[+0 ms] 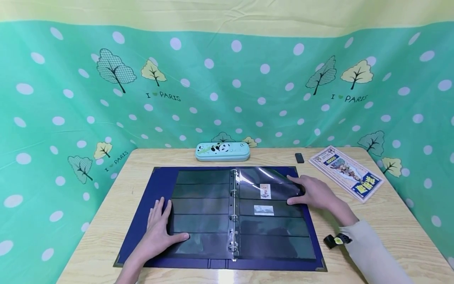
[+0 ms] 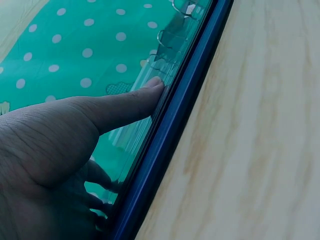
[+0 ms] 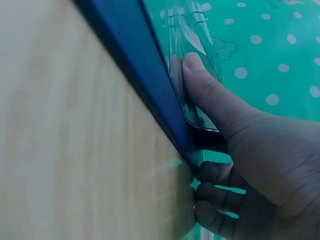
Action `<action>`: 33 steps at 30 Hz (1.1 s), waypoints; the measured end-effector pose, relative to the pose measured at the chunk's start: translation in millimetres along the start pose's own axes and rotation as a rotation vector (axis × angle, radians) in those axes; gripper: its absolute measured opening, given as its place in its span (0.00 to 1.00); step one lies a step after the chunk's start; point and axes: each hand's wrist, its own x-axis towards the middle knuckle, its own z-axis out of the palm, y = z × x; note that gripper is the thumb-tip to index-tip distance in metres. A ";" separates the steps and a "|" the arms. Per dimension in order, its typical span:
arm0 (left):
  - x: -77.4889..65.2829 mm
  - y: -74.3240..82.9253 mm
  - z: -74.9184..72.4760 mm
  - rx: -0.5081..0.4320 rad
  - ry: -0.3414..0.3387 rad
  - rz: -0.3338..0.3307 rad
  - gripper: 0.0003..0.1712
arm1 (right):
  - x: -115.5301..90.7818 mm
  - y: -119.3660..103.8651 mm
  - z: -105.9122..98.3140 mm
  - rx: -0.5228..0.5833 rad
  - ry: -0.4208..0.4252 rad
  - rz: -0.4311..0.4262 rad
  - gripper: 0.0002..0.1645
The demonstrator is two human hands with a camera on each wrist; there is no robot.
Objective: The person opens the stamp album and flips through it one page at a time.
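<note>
A dark blue ring-binder stamp album [image 1: 150, 213] lies spread on the table, with black pocket pages on both sides of its metal rings [image 1: 233, 217]. My left hand [image 1: 157, 230] rests on the left page [image 1: 202, 225], fingers spread and thumb pointing right. At the outer edge of the right page [image 1: 276, 246], my right hand [image 1: 315, 192] pinches the page near its upper corner, which bends up. Two stamps show in the right page's pockets: an upright one [image 1: 265, 191] and, below it, a grey sideways one [image 1: 264, 210]. In the right wrist view the thumb [image 3: 210, 90] lies on the page.
A light blue panda pencil case [image 1: 222, 152] stands behind the album. To its right are a small black object [image 1: 299, 158] and a printed booklet or packet [image 1: 345, 173]. A green dotted curtain [image 1: 227, 90] encloses the wooden table [image 1: 369, 236] at the back and sides.
</note>
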 end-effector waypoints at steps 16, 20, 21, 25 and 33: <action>0.8 2.9 -2.4 0.012 -0.018 -0.014 0.81 | -15.3 -8.3 11.4 0.178 0.065 0.025 0.65; 0.6 1.1 -0.8 0.009 0.005 0.007 0.80 | -22.5 -14.5 10.7 0.210 0.075 0.013 0.66; 0.8 -0.3 0.0 0.002 0.014 0.016 0.81 | -24.0 -15.8 10.7 0.219 0.072 0.013 0.66; 1.1 -3.5 2.2 -0.018 0.031 0.034 0.82 | -30.6 -19.4 10.5 0.250 0.068 0.009 0.62; 4.0 -6.5 2.4 0.004 0.004 -0.013 0.82 | -49.3 -23.4 11.2 0.393 0.053 -0.015 0.57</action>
